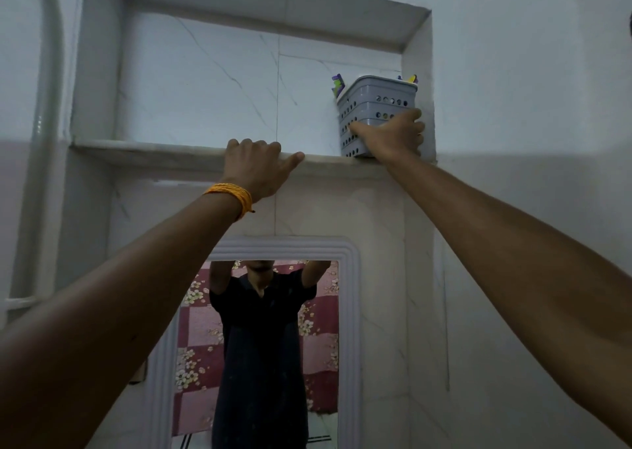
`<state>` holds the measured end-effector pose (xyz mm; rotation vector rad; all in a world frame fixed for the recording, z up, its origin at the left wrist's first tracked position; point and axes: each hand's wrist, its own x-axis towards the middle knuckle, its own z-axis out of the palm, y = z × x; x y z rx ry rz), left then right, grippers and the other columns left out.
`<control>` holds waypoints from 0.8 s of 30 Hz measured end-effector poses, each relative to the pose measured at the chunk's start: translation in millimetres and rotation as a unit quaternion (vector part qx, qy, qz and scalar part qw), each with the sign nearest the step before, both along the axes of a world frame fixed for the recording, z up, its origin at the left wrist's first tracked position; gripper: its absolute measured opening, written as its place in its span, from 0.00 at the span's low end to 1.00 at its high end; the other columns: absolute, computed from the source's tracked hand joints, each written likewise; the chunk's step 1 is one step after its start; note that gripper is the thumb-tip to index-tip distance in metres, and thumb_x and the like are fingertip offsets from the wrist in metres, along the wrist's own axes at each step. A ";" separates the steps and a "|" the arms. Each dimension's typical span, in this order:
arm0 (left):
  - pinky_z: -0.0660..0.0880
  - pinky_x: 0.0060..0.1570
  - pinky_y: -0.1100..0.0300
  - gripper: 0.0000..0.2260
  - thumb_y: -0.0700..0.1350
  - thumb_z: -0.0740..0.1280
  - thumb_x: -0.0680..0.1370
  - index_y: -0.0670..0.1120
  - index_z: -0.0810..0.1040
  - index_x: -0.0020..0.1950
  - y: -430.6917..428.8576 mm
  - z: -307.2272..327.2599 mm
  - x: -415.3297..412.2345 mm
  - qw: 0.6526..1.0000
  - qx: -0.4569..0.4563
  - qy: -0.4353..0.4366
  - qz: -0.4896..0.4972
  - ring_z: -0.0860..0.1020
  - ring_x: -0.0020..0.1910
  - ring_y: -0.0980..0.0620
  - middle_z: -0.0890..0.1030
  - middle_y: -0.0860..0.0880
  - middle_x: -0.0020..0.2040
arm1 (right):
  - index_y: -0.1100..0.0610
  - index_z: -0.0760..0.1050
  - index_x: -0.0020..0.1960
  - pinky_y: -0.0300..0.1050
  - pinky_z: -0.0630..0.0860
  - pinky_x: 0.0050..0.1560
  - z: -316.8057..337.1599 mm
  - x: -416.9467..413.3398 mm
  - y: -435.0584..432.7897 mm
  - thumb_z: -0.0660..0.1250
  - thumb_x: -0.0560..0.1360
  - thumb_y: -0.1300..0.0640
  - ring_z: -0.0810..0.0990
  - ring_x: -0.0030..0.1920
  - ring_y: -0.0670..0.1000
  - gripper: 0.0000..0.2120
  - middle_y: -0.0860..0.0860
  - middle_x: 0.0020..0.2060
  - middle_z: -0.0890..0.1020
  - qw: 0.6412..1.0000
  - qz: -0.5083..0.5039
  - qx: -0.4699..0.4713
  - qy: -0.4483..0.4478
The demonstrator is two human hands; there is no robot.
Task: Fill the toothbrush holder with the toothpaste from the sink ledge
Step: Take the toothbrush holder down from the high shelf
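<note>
A grey perforated toothbrush holder (372,106) stands at the right end of a high wall niche, on its stone shelf (147,149). Coloured tips of items (337,85) stick out above its rim on both sides. My right hand (393,135) wraps around the holder's lower front, thumb on the left face and fingers on the right. My left hand (258,166), with an orange thread band on the wrist, grips the front edge of the shelf near its middle. I see no toothpaste tube apart from the holder.
The niche is recessed in a marble-tiled wall, with its right side wall (419,72) close against the holder. Below hangs a white-framed mirror (349,311) reflecting a person with raised arms. A white pipe (44,123) runs down the left wall.
</note>
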<state>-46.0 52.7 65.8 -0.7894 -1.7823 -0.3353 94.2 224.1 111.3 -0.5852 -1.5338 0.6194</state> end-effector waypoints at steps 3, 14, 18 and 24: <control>0.69 0.59 0.44 0.26 0.62 0.52 0.82 0.41 0.76 0.58 -1.5 -7.5 4.9 1.000 0.004 -0.010 -0.006 0.77 0.55 0.37 0.81 0.38 0.54 | 0.59 0.56 0.78 0.62 0.72 0.69 -2.2 13.0 -9.3 0.80 0.62 0.37 0.70 0.71 0.61 0.56 0.58 0.72 0.69 1.000 0.018 0.001 0.022; 0.72 0.63 0.45 0.21 0.53 0.61 0.81 0.41 0.72 0.69 -24.8 -50.1 58.1 0.987 0.024 -0.070 -0.140 0.74 0.64 0.38 0.77 0.38 0.63 | 0.60 0.59 0.76 0.62 0.75 0.68 -42.6 69.2 -31.6 0.81 0.60 0.40 0.72 0.71 0.60 0.55 0.57 0.70 0.70 0.995 0.051 0.055 0.071; 0.71 0.62 0.46 0.21 0.53 0.61 0.82 0.42 0.72 0.69 -32.2 -83.2 79.4 0.988 0.028 -0.075 -0.134 0.74 0.65 0.39 0.78 0.39 0.65 | 0.61 0.61 0.76 0.58 0.78 0.65 -90.8 78.5 -40.5 0.83 0.58 0.41 0.75 0.67 0.59 0.55 0.57 0.68 0.72 0.991 0.081 0.076 0.074; 0.71 0.61 0.47 0.18 0.51 0.61 0.82 0.41 0.73 0.67 -55.4 -172.9 96.6 0.978 0.025 -0.161 -0.132 0.73 0.65 0.39 0.77 0.39 0.64 | 0.61 0.63 0.75 0.53 0.77 0.68 -213.9 79.4 -43.2 0.86 0.55 0.44 0.76 0.68 0.56 0.57 0.56 0.68 0.73 0.987 0.143 0.038 0.054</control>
